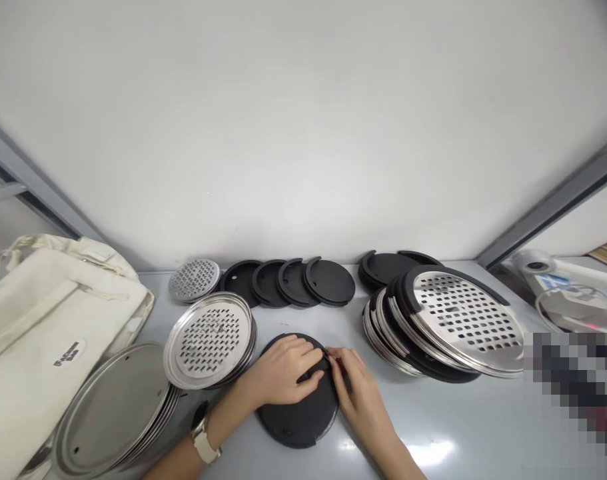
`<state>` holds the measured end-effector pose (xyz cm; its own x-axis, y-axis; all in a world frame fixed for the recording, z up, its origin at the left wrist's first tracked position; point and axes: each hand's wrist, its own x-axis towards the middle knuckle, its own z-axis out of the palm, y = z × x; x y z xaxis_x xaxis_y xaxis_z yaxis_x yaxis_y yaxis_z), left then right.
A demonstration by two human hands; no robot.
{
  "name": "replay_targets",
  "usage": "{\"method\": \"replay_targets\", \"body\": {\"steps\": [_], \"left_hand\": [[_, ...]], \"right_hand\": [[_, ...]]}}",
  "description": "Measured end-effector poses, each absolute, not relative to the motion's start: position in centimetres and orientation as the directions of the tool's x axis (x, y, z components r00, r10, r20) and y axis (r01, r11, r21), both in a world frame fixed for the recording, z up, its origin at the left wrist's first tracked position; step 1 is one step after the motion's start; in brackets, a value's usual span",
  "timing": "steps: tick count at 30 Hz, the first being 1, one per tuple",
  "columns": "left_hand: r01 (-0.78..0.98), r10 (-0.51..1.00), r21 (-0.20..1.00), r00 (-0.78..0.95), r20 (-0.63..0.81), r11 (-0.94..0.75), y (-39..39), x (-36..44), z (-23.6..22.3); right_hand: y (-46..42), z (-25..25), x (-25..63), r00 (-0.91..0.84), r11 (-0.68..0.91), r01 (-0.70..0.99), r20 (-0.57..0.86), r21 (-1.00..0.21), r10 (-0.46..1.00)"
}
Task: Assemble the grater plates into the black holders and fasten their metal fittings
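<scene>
A round black disc (303, 420) with a raised rim lies on the grey table in front of me. My left hand (289, 370) rests across its top, fingers curled and pressing toward its far right edge; a watch is on that wrist. At the same edge, my right hand (356, 387) pinches the rim between thumb and fingers. Whether anything small sits between those fingertips is hidden. Just left of the disc stands a stack of perforated metal plates (216, 340).
Plain metal plates (118, 407) are piled at left beside a cream bag (38, 333). More black discs (330, 282) lean in a row near the wall, by a small grater plate (194, 280). Perforated plates with black rims (468, 320) are heaped at right, near a white device (558, 273).
</scene>
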<state>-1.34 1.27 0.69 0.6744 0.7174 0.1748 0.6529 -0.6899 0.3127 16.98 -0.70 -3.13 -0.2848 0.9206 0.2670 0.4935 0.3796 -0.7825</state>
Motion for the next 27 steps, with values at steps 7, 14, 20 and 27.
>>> {"method": "replay_targets", "body": {"steps": [7, 14, 20, 27], "left_hand": [[0.659, 0.734, 0.335, 0.650, 0.194, -0.673, 1.23, -1.31, 0.65], [0.666, 0.755, 0.378, 0.634, 0.166, -0.642, 1.19, -1.26, 0.80], [0.679, 0.779, 0.403, 0.603, 0.169, -0.613, 1.17, -1.27, 0.64], [0.700, 0.797, 0.405, 0.588, 0.141, -0.588, 1.10, -1.35, 0.63]], "right_hand": [[-0.76, -2.93, 17.08, -0.288, 0.389, 0.502, 0.275, -0.773, 0.917], [-0.83, -3.09, 17.12, -0.308, 0.374, 0.489, 0.245, -0.788, 0.919], [-0.67, -3.27, 17.16, -0.313, 0.395, 0.498, 0.265, -0.772, 0.912], [-0.77, -2.81, 17.20, -0.326, 0.365, 0.477, 0.225, -0.799, 0.918]]}}
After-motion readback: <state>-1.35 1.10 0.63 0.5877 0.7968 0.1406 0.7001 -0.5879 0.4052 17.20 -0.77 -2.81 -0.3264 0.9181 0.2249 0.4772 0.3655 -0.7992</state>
